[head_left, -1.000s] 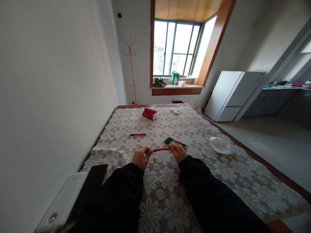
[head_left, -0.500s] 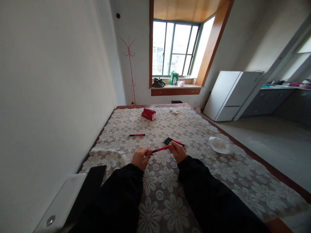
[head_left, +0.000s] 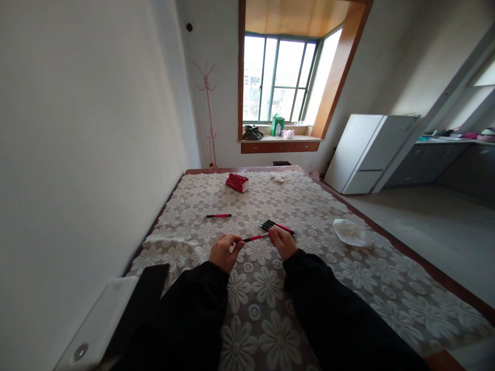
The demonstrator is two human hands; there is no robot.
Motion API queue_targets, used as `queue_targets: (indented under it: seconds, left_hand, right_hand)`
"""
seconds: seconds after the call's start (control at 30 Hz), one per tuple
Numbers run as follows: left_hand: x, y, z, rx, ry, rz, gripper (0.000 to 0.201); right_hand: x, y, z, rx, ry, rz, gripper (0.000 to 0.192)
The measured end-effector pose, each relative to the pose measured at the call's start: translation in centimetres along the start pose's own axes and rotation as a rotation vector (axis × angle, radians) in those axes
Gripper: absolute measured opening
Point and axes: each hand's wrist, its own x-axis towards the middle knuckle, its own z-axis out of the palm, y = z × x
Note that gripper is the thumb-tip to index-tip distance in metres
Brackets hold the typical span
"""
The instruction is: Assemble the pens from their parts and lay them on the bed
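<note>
My right hand (head_left: 283,242) pinches a red pen (head_left: 256,237) above the tabletop (head_left: 348,268), just before the pen bundle (head_left: 275,225); my left hand (head_left: 224,251) is closed at its tip.

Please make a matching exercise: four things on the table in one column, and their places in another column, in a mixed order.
Things:
1. lone pen
2. red box
3. white cloth
4. held pen

Places:
A. far end of the table, toward the window
B. between the left hand and right hand
C. right side, near the table edge
D. alone on the tablecloth, beyond the left hand

Pairs: 1-D, 2-A, 3-C, 4-B
</note>
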Motion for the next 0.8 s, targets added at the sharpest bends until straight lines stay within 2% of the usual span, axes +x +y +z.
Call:
queue_targets:
  seconds: [0.1,0.2,0.3,0.4,0.53,0.63,0.73,0.8]
  left_hand:
    - [0.0,0.2,-0.1,-0.015,-0.076,0.009,0.034]
    - [0.0,0.2,-0.1,-0.004,-0.143,0.035,0.034]
    - [0.0,0.0,0.0,0.022,-0.147,0.076,0.030]
    - [-0.1,-0.3,0.0,0.066,-0.103,0.093,0.025]
    - [-0.1,-0.3,0.1,0.114,-0.091,0.095,0.025]
    - [0.0,-0.2,0.1,0.120,-0.104,0.073,0.027]
    - [0.0,-0.2,0.1,0.101,-0.108,0.056,0.028]
    - [0.0,-0.3,0.0,0.082,-0.109,0.066,0.027]
  right_hand:
    - [-0.2,-1.0,-0.4,-0.077,-0.005,-0.101,0.045]
    - [-0.2,-1.5,-0.6,-0.118,0.024,-0.142,0.041]
    - [-0.2,-1.3,-0.7,-0.165,0.020,-0.129,0.045]
    - [-0.2,-0.7,-0.5,-0.140,-0.007,-0.049,0.052]
    - [0.0,0.3,0.1,0.061,-0.013,0.109,0.058]
    - [0.1,0.4,0.5,0.264,-0.021,0.161,0.057]
    - [0.0,-0.3,0.5,0.476,-0.085,0.192,0.054]
    - [-0.2,-1.1,0.2,0.608,-0.172,0.232,0.047]
